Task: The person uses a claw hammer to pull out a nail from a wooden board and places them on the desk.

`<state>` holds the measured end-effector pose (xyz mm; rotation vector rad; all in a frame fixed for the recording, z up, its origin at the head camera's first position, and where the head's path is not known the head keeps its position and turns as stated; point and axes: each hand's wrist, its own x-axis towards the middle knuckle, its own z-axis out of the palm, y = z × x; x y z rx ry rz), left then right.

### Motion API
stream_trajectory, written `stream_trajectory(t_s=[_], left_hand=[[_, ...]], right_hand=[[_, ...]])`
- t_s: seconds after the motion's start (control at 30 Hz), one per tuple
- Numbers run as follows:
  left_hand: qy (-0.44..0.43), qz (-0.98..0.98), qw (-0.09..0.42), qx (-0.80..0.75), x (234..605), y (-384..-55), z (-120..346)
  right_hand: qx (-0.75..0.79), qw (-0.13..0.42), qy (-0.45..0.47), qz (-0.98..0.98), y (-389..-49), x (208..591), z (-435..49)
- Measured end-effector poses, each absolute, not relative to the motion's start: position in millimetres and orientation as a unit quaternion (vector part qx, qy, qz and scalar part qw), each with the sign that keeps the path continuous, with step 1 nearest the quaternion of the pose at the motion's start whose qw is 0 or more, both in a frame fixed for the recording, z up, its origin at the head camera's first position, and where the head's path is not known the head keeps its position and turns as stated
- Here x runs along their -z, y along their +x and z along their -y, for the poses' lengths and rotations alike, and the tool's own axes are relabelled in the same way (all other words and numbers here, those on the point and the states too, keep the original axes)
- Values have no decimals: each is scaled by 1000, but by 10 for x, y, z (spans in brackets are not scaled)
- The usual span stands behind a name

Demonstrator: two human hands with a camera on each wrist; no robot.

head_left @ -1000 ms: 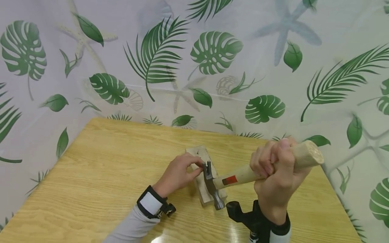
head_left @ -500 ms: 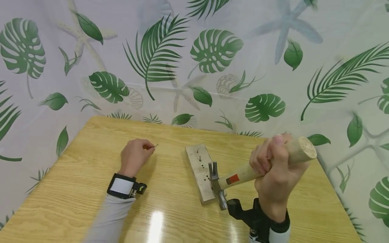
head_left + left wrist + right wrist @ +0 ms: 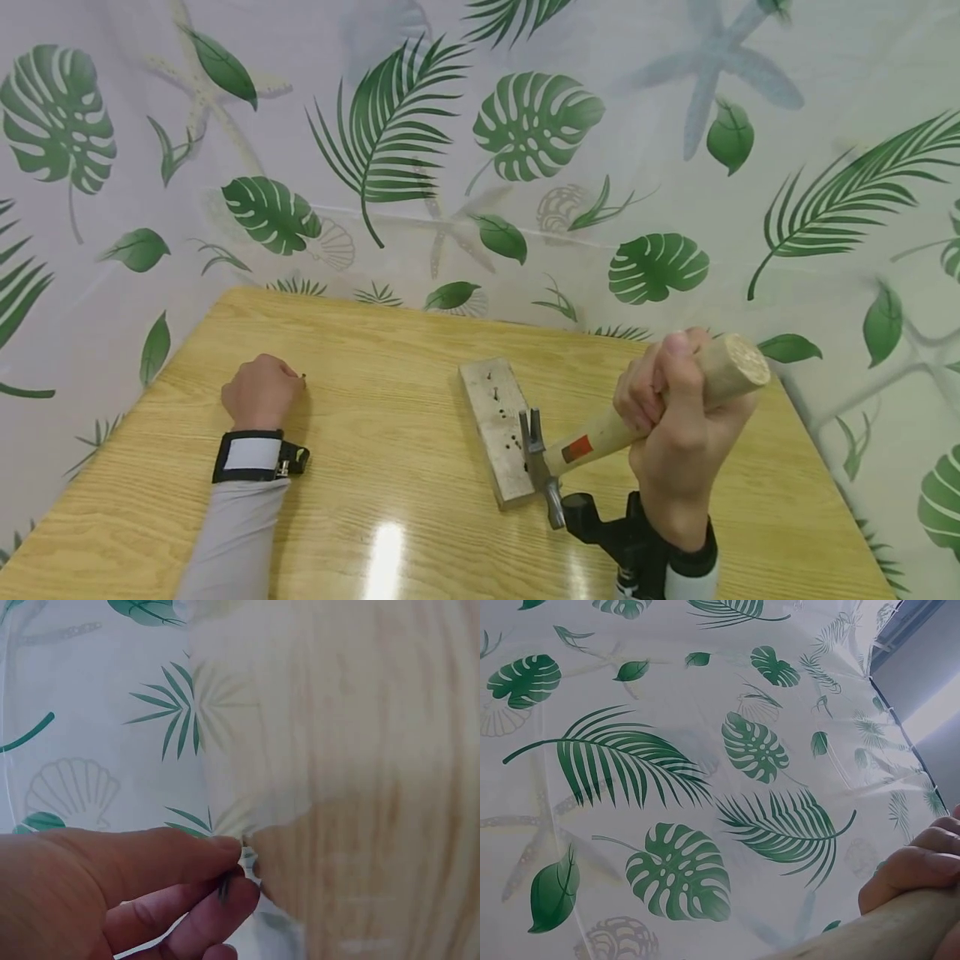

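Note:
My left hand (image 3: 262, 392) is over the left part of the table, pinching a small nail (image 3: 224, 888) between thumb and fingers. Only a bit of that nail shows past the fingers in the head view. On the right, my right hand (image 3: 678, 433) grips the wooden handle of a claw hammer (image 3: 600, 437), claw pointing away and striking face towards me. The hammer head overlaps the right edge of a wooden block (image 3: 498, 433); I cannot tell whether they touch. Two nails (image 3: 495, 393) stand up from the block's far end, and several dark holes mark its top.
The wood-grain table (image 3: 390, 433) carries the block near its middle. A white curtain with green leaf prints (image 3: 450, 167) rises behind the table and along its sides.
My left hand has drawn away from the block and hammer claw to the left, carrying the nail. The hammer head has shifted slightly right, off the block's middle.

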<state>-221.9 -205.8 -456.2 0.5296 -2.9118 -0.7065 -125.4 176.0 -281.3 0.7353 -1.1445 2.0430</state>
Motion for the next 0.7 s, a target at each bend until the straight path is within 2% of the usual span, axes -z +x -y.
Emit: stream_trajectory(t_s=[0.17,0.57,0.7], left_hand=[[186,952,57,237,4577,-2225,2085],[189,953,38,233,4529,-2213,2084],[155,957,71,237,4466,-2205,1999]], right_hand=[[-780,334,278,451,-1256,2817,-1766],[-777,327,283,458,-1269,2820,-1775],[-778,332,289,448,-1261,2817,-1743]])
